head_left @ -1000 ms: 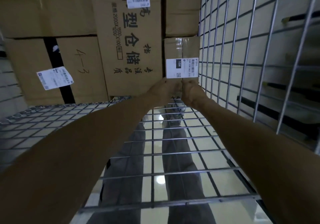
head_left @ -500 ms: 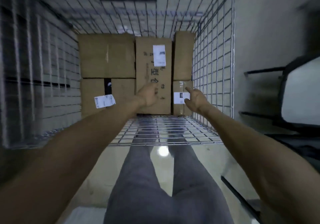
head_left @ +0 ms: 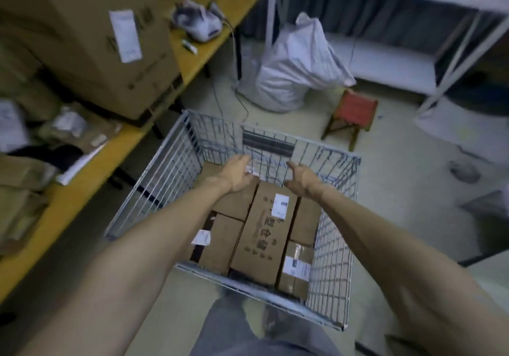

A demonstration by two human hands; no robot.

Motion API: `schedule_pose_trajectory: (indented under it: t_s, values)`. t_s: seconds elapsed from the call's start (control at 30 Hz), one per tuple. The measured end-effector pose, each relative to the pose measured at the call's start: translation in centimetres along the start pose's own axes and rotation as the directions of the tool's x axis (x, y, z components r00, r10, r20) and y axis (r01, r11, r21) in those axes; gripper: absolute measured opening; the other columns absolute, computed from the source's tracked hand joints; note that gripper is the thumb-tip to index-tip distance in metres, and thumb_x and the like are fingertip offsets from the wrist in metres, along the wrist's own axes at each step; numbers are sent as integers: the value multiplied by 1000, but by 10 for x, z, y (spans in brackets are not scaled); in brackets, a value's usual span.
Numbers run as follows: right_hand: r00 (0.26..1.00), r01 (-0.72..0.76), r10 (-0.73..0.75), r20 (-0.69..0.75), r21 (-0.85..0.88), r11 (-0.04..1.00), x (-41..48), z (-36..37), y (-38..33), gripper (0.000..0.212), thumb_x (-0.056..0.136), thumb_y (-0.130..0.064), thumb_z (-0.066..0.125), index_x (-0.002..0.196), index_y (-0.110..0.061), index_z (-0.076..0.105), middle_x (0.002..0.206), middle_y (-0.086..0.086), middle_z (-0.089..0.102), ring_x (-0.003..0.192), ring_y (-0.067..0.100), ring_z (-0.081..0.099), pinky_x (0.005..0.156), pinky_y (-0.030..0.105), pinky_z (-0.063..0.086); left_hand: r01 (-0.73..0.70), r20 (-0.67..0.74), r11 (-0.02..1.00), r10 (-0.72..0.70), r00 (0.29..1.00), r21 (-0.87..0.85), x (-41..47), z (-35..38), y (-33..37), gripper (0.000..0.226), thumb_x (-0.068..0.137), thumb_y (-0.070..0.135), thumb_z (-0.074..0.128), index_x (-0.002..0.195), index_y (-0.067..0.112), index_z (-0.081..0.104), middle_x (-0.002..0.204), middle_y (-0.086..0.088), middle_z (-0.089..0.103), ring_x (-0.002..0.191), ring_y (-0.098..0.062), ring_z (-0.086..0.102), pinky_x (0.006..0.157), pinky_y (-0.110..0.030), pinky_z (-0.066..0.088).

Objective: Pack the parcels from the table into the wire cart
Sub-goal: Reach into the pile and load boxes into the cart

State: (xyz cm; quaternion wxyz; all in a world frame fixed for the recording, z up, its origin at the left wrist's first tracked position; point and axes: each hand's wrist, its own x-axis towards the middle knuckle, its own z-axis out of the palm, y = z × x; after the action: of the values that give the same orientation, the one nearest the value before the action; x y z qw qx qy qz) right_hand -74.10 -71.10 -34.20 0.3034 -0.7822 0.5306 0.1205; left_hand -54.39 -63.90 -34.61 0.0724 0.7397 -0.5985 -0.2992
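Left hand (head_left: 238, 172): I see fingers loosely spread above the wire cart (head_left: 170, 174).
Right hand (head_left: 301, 178): fingers spread too.
Parcels (head_left: 261, 234): packed side by side inside.

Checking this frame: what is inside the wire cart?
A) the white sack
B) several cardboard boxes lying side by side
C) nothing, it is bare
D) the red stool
B: several cardboard boxes, some with white labels, lie packed side by side between the mesh walls of the wire cart.
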Motion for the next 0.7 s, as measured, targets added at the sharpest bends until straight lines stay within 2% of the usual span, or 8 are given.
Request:
schedule_pose_trajectory:
  t_s: [0.2, 0.37, 0.47, 0.53, 0.63, 0.7]
  values:
    - [968, 237, -242, -59, -84, 968, -18, -67, -70, 71, 96, -29, 59, 156, -17, 22, 152, 19, 35, 137, 37, 39, 110, 39, 35, 152, -226, 988, -149, 963, -6, -69, -78, -12, 58, 98, 33, 55, 148, 12, 37, 154, -11, 35, 140, -28, 35, 114, -33, 31]
    - [911, 404, -410, -30, -124, 906, -31, -100, -152, 74, 98, -33, 57, 158, -19, 16, 161, 16, 21, 146, 34, 26, 116, 39, 28, 305, -354, 952, -272, 895, 40, -140, -141, -43, 61, 100, 43, 49, 152, 18, 32, 162, -9, 21, 148, -29, 22, 119, -44, 25]
    - [872, 481, -489, -4, -174, 859, -47, -113, -205, 71, 100, -36, 54, 157, -17, 17, 162, 13, 20, 148, 31, 21, 117, 38, 27, 370, -451, 927, -308, 838, 55, -184, -175, -58, 61, 97, 44, 53, 150, 18, 36, 159, -10, 26, 146, -31, 27, 116, -45, 29]
    - [833, 537, -553, -20, -206, 818, -62, -117, -237, 66, 99, -36, 54, 155, -15, 25, 157, 13, 29, 145, 32, 26, 115, 37, 29, 414, -504, 909, -337, 796, 46, -213, -194, -68, 59, 96, 43, 55, 147, 17, 39, 157, -11, 29, 143, -32, 31, 114, -42, 32]
    - [770, 611, -638, -13, -272, 743, -82, -118, -286, 53, 97, -34, 52, 145, -17, 39, 147, 9, 42, 136, 31, 36, 113, 36, 33, 449, -556, 894, -364, 747, 17, -257, -220, -86, 56, 93, 44, 58, 139, 14, 47, 143, -12, 42, 133, -35, 42, 107, -44, 39]
    - [756, 622, -655, -8, -306, 721, -91, -119, -321, 58, 95, -35, 51, 148, -19, 35, 151, 9, 38, 137, 31, 36, 114, 38, 32, 476, -590, 879, -379, 713, 11, -284, -236, -103, 57, 92, 42, 60, 138, 11, 48, 142, -15, 43, 132, -35, 41, 107, -44, 38]
